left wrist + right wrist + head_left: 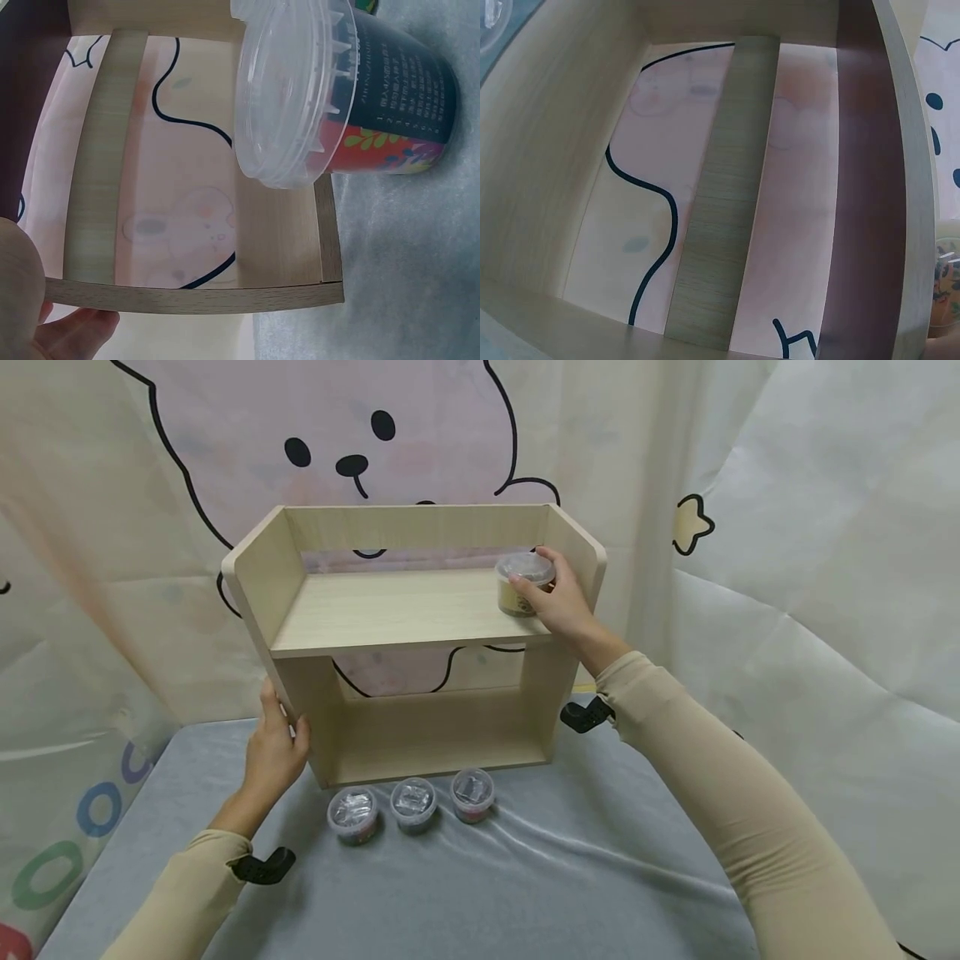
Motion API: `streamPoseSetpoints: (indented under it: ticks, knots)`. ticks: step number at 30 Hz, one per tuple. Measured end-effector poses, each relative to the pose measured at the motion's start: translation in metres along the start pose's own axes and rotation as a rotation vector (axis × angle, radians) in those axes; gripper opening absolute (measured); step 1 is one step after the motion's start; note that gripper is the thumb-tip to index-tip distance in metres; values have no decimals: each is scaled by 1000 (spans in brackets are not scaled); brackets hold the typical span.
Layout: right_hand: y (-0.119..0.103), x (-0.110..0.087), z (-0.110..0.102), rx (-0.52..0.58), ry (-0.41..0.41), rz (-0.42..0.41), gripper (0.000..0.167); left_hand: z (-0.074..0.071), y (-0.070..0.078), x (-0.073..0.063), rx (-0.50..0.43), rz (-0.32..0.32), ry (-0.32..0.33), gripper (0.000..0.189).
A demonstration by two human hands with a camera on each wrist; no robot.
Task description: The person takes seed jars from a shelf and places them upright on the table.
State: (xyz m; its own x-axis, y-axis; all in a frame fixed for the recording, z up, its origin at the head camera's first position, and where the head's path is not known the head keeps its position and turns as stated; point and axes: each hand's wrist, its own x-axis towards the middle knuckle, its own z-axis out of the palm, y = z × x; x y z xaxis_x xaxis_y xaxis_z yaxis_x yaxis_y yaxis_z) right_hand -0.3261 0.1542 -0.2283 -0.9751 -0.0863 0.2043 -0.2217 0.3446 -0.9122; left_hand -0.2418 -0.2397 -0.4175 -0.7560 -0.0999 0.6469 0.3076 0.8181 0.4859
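A small light-wood two-tier shelf (pixel 375 610) stands on the cloth. My left hand (pixel 273 752) grips its left side panel near the lower tier. In the left wrist view, fingers (pixel 79 334) show beyond the panel edge. At the right end of the upper tier, my right hand (pixel 562 597) holds a clear-lidded tub (pixel 513 597) with a yellow label. Whether the tub's base touches the board is hard to tell. The right wrist view catches only part of that tub (pixel 946 281) at its right edge.
Three lidded tubs stand in front of the shelf: a left tub (pixel 352 814), a middle tub (pixel 413 804) and a right tub (pixel 472 793). A blue-grey cloth (pixel 480 893) covers the table. Printed curtains (pixel 810 568) hang behind and beside it.
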Motion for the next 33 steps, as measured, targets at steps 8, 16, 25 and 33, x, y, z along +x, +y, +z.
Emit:
streamPoseSetpoints:
  ticks: [8, 16, 25, 33]
  knots:
    - [-1, -1, 1, 14, 9, 6, 78, -2, 0, -1, 10, -7, -1, 74]
    - [0, -2, 2, 18, 15, -6, 81, -2, 0, 0, 5, 4, 0, 73]
    - [0, 0, 3, 27, -22, -15, 84, -2, -4, 0, 7, 10, -1, 76]
    - [-6, -2, 0, 50, -44, 61, 86, -2, -6, 3, 14, 25, -19, 73]
